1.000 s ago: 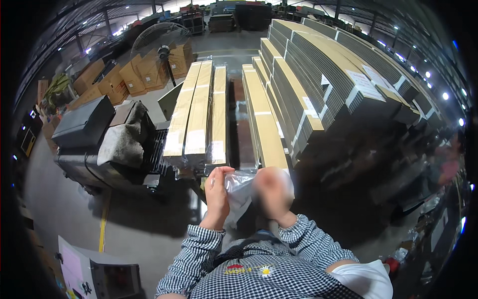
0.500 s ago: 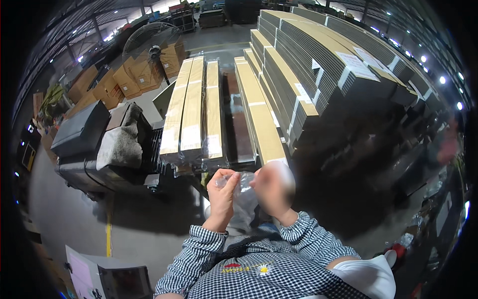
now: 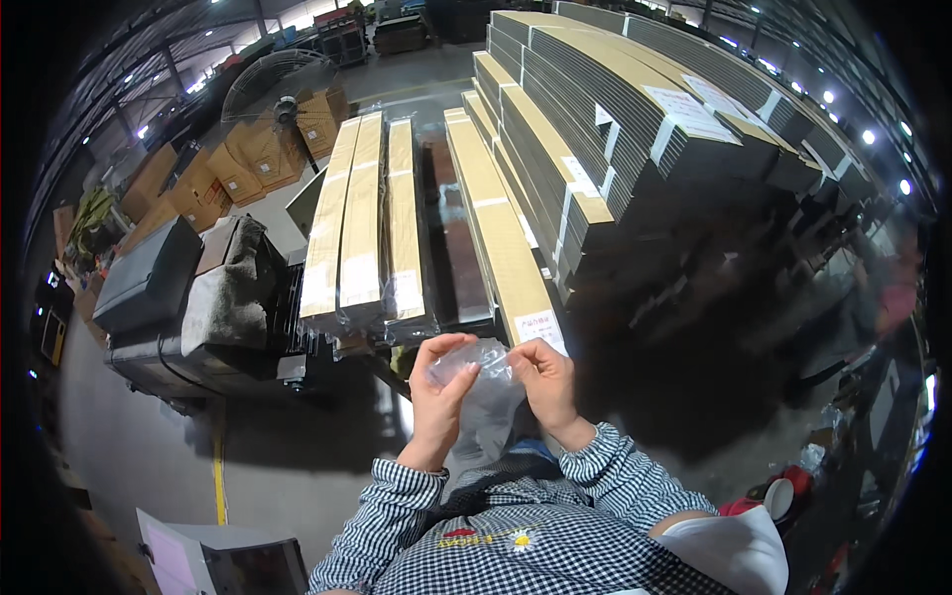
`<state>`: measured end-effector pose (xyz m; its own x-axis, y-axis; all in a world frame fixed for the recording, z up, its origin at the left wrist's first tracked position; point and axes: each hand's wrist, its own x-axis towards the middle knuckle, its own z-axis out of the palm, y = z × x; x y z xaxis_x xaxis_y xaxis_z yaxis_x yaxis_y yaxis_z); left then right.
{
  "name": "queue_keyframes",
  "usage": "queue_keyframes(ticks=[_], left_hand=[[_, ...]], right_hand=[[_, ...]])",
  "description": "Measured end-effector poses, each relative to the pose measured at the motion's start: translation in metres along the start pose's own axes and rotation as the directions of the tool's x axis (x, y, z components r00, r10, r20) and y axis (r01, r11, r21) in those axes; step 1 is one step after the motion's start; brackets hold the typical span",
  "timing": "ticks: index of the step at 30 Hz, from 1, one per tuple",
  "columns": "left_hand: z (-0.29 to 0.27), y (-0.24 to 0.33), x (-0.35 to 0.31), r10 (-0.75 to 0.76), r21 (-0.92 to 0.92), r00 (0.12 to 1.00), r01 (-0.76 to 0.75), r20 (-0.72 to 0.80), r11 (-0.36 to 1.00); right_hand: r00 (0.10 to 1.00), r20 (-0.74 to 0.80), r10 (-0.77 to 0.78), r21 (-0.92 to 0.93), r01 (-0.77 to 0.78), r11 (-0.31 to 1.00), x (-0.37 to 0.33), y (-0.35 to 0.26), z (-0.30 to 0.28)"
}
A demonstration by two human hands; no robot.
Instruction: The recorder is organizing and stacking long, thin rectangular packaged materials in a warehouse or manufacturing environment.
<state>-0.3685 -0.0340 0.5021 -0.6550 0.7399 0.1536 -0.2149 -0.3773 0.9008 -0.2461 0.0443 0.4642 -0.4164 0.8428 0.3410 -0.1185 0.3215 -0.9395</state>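
Observation:
A clear plastic bag (image 3: pixel 486 402) hangs between my two hands, in front of my checked apron (image 3: pixel 506 540). My left hand (image 3: pixel 436 397) pinches its upper left edge, with the thumb pressed over the film. The fingertips of my right hand (image 3: pixel 548 387) grip its upper right edge. Through the see-through film nothing inside can be made out. Just beyond my hands lies a long strip stack (image 3: pixel 506 248) with a white label at its near end.
Wrapped long bundles (image 3: pixel 362 228) stand ahead to the left. Tall stacks of grey-brown board (image 3: pixel 625 109) rise to the right. A black machine with a grey cloth (image 3: pixel 233 302) is at the left, cartons (image 3: pixel 253 159) and a fan (image 3: pixel 286 109) behind. An open pale box (image 3: pixel 213 565) sits lower left.
My right hand, blurred before, has come down and now pinches the bag's edge. The bag's top looks wider spread. The whole view has shifted slightly.

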Motion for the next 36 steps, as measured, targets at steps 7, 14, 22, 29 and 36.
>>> queue_keyframes(ticks=[7, 14, 22, 29, 36], left_hand=[[-0.024, -0.027, 0.014, -0.280, 0.519, 0.945, 0.155, 0.171, 0.841], [-0.004, -0.061, 0.011, -0.305, 0.093, 0.930, 0.292, 0.204, 0.952], [-0.046, -0.027, 0.019, -0.518, 0.130, 0.498, 0.623, 0.695, 0.772], [-0.075, -0.126, 0.020, -0.464, 0.715, 0.546, -0.486, 0.698, 0.503], [-0.037, -0.131, 0.049, -0.294, 0.653, 0.642, -0.439, 0.708, 0.617]], right_hand=[[0.916, -0.134, -0.378, -0.253, 0.338, 0.907, 0.004, -0.004, -0.013], [0.902, 0.185, 0.390, 0.801, -0.368, 0.473, -0.009, 0.025, -0.016], [0.911, 0.367, 0.187, 0.739, -0.408, 0.537, 0.005, 0.020, -0.081], [0.710, 0.624, 0.327, -0.617, 0.190, 0.764, -0.012, 0.080, -0.137], [0.960, 0.260, 0.100, -0.271, -0.027, 0.962, 0.006, 0.124, -0.137]])
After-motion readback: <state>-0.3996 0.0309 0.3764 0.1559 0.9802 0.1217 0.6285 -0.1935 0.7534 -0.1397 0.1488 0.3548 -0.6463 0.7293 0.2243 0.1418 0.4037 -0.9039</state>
